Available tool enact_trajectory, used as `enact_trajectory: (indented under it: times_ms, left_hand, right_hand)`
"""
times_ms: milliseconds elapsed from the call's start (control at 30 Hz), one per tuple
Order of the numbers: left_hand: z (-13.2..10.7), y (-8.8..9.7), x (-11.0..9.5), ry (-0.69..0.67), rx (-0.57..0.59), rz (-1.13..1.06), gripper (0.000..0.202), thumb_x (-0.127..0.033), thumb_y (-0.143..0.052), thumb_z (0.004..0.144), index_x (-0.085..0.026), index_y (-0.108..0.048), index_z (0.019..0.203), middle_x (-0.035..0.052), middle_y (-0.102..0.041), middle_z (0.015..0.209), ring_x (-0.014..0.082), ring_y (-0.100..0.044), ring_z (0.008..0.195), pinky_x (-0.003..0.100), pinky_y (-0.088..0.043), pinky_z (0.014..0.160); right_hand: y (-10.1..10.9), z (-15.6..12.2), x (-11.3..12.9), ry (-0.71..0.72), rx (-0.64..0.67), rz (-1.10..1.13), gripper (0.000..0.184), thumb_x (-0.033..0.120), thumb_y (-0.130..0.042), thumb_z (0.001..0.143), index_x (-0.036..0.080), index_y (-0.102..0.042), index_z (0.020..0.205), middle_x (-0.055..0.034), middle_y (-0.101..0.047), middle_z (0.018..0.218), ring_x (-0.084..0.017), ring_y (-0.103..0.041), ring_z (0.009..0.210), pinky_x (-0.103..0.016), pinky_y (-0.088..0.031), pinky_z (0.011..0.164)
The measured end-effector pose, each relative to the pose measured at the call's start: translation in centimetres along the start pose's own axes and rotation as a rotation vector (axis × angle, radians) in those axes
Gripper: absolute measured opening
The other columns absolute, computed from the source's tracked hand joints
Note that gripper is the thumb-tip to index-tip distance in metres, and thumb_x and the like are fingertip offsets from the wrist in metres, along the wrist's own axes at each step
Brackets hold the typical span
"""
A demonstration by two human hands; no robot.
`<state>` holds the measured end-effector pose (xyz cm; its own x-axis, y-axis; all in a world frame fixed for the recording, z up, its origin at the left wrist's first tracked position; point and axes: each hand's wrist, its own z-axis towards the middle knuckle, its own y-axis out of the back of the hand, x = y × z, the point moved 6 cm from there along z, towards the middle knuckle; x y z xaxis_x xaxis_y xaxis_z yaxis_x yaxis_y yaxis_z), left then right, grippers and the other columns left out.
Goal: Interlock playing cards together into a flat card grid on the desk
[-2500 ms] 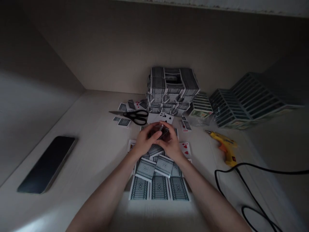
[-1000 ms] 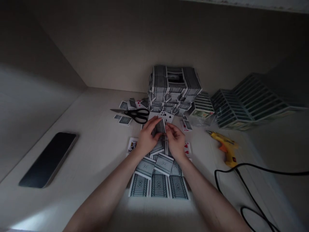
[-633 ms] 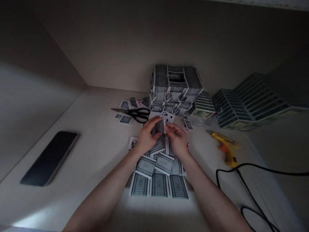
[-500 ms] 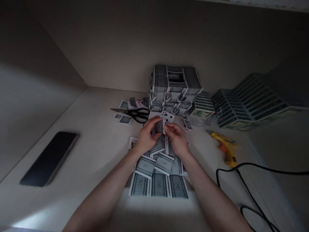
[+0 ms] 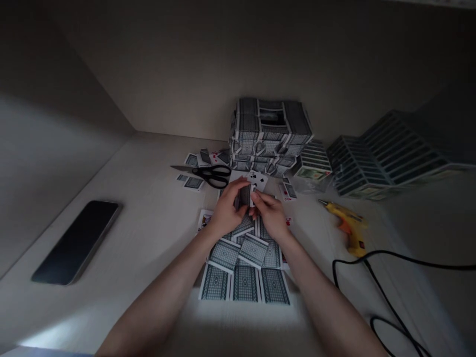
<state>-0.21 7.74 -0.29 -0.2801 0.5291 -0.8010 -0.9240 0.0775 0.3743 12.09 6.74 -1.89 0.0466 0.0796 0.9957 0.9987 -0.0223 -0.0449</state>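
Both hands meet on one upright playing card (image 5: 245, 195): left hand (image 5: 225, 214) pinches its left edge, right hand (image 5: 270, 214) its right.

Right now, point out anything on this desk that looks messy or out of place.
Loose card scraps lie scattered around the scissors, some face up. The glue gun lies on its side, its black cord looping across the desk. Both hands, left hand and right hand, pinch one folded card.
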Motion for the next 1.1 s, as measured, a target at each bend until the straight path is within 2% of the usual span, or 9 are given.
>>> enact_trajectory:
  times_ms: [233,500,833,1100]
  left_hand:
    - [-0.14,-0.06,0.24,0.014,-0.011,-0.05,0.063,0.004,-0.052,0.064,-0.022,-0.047,0.121,0.0102,-0.046,0.133,0.0234,-0.042,0.128,0.045,-0.036,0.106]
    - [-0.13,-0.05,0.24,0.018,-0.008,-0.044,0.063,0.003,-0.053,0.064,-0.022,-0.046,0.122,0.0101,-0.046,0.133,0.0229,-0.043,0.127,0.044,-0.037,0.106]
    - [-0.1,-0.07,0.14,0.013,-0.015,-0.019,0.063,0.003,-0.053,0.063,-0.022,-0.048,0.121,0.0098,-0.049,0.13,0.0228,-0.046,0.124,0.044,-0.039,0.104]
    - [-0.05,-0.11,-0.2,0.016,0.006,-0.012,0.061,0.003,-0.054,0.063,-0.022,-0.049,0.119,0.0091,-0.05,0.129,0.022,-0.047,0.123,0.043,-0.04,0.103]
  right_hand:
    - [0.04,-0.01,0.27,0.016,0.002,-0.022,0.037,0.053,-0.059,0.075,0.017,-0.065,0.068,0.0043,-0.052,0.046,-0.008,-0.044,0.04,-0.021,-0.036,0.042]
    - [0.06,-0.03,0.2,0.037,-0.021,-0.019,0.038,0.054,-0.057,0.076,0.018,-0.066,0.072,0.0051,-0.05,0.044,-0.008,-0.043,0.039,-0.021,-0.034,0.04]
    - [-0.13,-0.5,0.71,0.183,-0.078,-0.158,0.04,0.051,-0.052,0.081,0.019,-0.056,0.058,0.0052,-0.046,0.046,-0.008,-0.042,0.038,-0.021,-0.033,0.039]
    - [0.39,-0.69,-0.03,0.167,-0.189,-0.194,0.034,0.047,-0.052,0.082,0.018,-0.062,0.067,0.005,-0.048,0.043,-0.01,-0.045,0.037,-0.022,-0.035,0.038]
